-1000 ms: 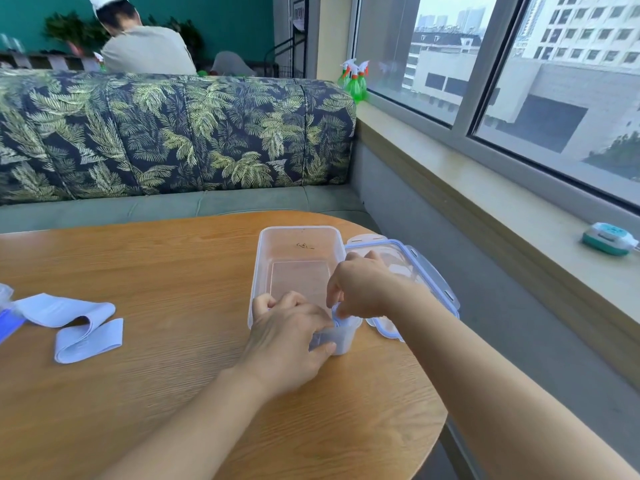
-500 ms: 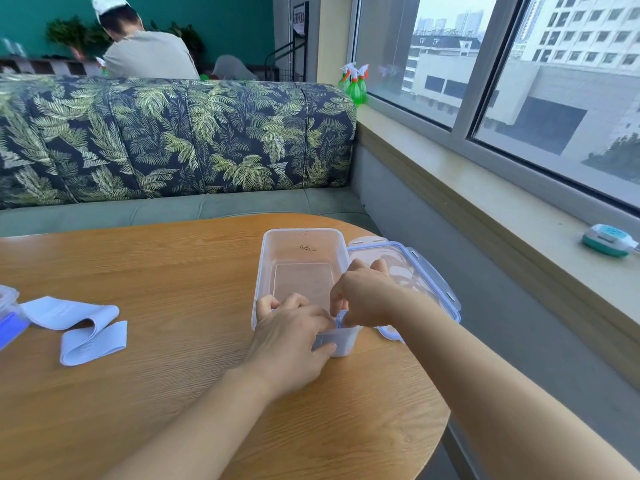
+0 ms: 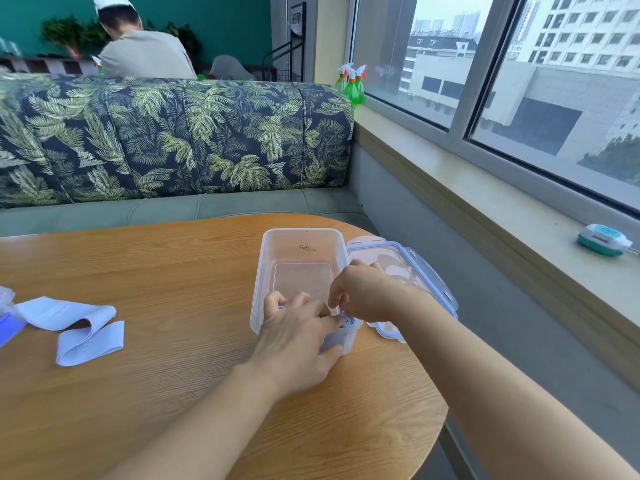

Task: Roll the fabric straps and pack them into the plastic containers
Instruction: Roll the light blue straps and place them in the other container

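Note:
A clear plastic container (image 3: 300, 240) stands open on the wooden table (image 3: 166, 265), its blue-rimmed lid (image 3: 420, 268) lying to its right. At the container's near right corner sits a rolled pale-blue fabric strap (image 3: 341, 337), upright. My left hand (image 3: 298, 337) wraps around the roll, thumb on its front. My right hand (image 3: 363, 292) pinches the roll's top edge with curled fingers. A loose, unrolled strap (image 3: 74, 329) lies folded on the table at the left.
Another plastic piece with blue (image 3: 7, 317) shows at the left edge. A leaf-print sofa (image 3: 173, 140) backs the table. A windowsill on the right carries a teal device (image 3: 602, 239) and green spray bottles (image 3: 351, 84). A person sits behind the sofa.
Both hands stay on the rolled strap at the container's near corner, with only small finger shifts. The view has dipped slightly.

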The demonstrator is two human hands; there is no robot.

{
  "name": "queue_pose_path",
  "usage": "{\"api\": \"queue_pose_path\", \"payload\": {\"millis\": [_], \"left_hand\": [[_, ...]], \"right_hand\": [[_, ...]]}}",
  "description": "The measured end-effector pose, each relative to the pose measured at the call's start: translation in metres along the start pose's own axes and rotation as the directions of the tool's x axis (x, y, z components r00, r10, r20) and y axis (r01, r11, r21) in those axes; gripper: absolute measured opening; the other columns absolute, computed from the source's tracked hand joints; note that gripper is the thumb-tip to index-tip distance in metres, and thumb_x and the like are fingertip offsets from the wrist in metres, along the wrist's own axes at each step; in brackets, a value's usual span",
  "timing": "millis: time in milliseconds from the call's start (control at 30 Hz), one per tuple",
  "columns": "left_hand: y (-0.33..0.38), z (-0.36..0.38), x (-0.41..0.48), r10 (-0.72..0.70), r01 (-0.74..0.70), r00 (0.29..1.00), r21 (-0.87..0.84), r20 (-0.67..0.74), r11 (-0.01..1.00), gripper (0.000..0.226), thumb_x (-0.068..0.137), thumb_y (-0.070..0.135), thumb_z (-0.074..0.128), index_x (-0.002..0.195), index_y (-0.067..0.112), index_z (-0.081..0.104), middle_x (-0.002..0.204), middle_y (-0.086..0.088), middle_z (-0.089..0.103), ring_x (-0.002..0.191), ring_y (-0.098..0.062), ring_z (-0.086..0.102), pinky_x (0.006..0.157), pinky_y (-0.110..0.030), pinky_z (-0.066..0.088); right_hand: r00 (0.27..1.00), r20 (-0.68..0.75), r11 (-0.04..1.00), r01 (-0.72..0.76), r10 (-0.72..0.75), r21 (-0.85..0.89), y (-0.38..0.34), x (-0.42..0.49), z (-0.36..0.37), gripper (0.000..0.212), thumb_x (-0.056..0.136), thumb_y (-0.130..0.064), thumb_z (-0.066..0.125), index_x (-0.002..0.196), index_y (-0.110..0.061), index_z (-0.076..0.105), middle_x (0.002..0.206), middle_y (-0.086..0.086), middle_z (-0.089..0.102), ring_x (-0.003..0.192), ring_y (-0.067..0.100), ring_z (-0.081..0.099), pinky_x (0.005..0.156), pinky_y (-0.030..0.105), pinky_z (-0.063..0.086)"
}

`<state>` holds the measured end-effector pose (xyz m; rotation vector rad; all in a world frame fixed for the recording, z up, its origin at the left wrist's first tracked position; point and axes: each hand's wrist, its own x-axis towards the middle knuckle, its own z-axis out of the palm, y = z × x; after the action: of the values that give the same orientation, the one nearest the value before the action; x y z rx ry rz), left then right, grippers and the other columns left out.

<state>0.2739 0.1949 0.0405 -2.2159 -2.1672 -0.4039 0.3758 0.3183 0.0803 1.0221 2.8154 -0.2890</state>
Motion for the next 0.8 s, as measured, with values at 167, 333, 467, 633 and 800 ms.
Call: {"api": "queue_pose_path", "payload": {"millis": [167, 333, 467, 633, 800], "left_hand": [[-0.001, 0.001, 0.004, -0.013, 0.013, 1.0, 0.001, 0.004, 1.0, 0.042, 0.093, 0.05, 0.044, 0.135, 0.044, 0.048, 0.119, 0.019, 0.049, 0.121, -0.008, 0.032, 0.096, -0.035, 0.007], [-0.002, 0.003, 0.008, -0.026, 0.026, 1.0, -0.005, 0.007, 1.0, 0.04, 0.092, 0.048, 0.045, 0.131, 0.044, 0.054, 0.116, 0.019, 0.05, 0.119, -0.008, 0.032, 0.096, -0.035, 0.01], [-0.002, 0.003, 0.009, -0.031, 0.031, 0.999, -0.013, 0.008, 0.999, 0.039, 0.092, 0.049, 0.046, 0.129, 0.042, 0.057, 0.115, 0.018, 0.051, 0.119, -0.008, 0.033, 0.096, -0.035, 0.009], [-0.002, 0.0, 0.008, -0.006, 0.006, 1.0, -0.004, -0.003, 1.0, 0.039, 0.091, 0.048, 0.047, 0.128, 0.039, 0.057, 0.115, 0.019, 0.049, 0.118, -0.008, 0.033, 0.094, -0.034, 0.009], [-0.002, -0.003, 0.009, 0.013, -0.014, 1.0, -0.053, -0.023, 0.998, 0.036, 0.089, 0.045, 0.051, 0.123, 0.037, 0.059, 0.114, 0.021, 0.046, 0.118, -0.006, 0.032, 0.094, -0.03, 0.008]], "right_hand": [[0.998, -0.052, 0.995, 0.019, -0.024, -0.101, 0.0, -0.001, 0.001, 0.026, 0.087, -0.013, 0.067, 0.107, -0.029, 0.069, 0.108, -0.005, 0.063, 0.115, 0.018, 0.038, 0.088, 0.032, 0.027], [0.994, -0.11, 0.958, -0.049, 0.018, -0.282, -0.003, 0.001, 0.003, 0.021, 0.089, -0.022, 0.064, 0.11, -0.024, 0.068, 0.121, 0.002, 0.052, 0.122, 0.025, 0.032, 0.092, 0.037, 0.026], [0.996, -0.056, 0.939, -0.09, 0.075, -0.333, -0.007, 0.005, 0.005, 0.023, 0.089, -0.021, 0.063, 0.112, -0.022, 0.067, 0.137, 0.009, 0.042, 0.141, 0.032, 0.015, 0.106, 0.048, 0.021], [0.996, -0.05, 0.96, -0.09, 0.079, -0.266, -0.003, 0.003, 0.005, 0.021, 0.088, -0.022, 0.065, 0.109, -0.024, 0.068, 0.147, 0.01, 0.036, 0.147, 0.033, 0.002, 0.112, 0.053, 0.015], [0.988, -0.109, 0.983, -0.124, 0.109, -0.138, 0.001, -0.006, 0.001, 0.028, 0.084, -0.029, 0.072, 0.111, -0.032, 0.067, 0.151, 0.01, 0.029, 0.149, 0.032, -0.005, 0.114, 0.05, 0.012]]}}
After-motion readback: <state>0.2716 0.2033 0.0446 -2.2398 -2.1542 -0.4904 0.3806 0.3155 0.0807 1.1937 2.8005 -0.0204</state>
